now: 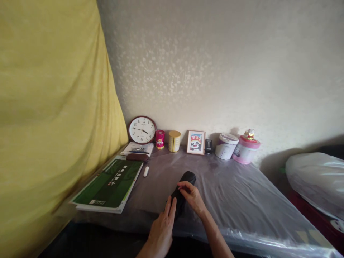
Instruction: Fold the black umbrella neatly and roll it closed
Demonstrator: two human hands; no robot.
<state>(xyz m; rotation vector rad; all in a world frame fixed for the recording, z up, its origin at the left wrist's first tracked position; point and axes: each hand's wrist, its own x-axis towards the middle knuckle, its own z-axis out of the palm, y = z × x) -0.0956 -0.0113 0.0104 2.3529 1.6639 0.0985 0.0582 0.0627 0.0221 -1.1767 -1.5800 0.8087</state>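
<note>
A black folded umbrella (189, 177) lies slantwise on the plastic-covered table near its front edge. My left hand (163, 225) holds its near left side, the fingers long and pressed against the cloth; the thumb is hidden. Over the umbrella's middle, my right hand (191, 197) is closed in a pinch, thumb and forefinger together at the dark fabric. Whether a strap or a fold is between those fingertips is too small to tell. The umbrella's near end is partly covered by my hands.
Left of my hands lie a green book (110, 182), a brown case (137, 157) and a small white object (146, 171). Along the wall stand a clock (142, 129), a pink can (160, 139), a yellow-lidded can (174, 141), a panda picture frame (196, 142) and two tubs (226, 146). A yellow curtain (53, 107) hangs left.
</note>
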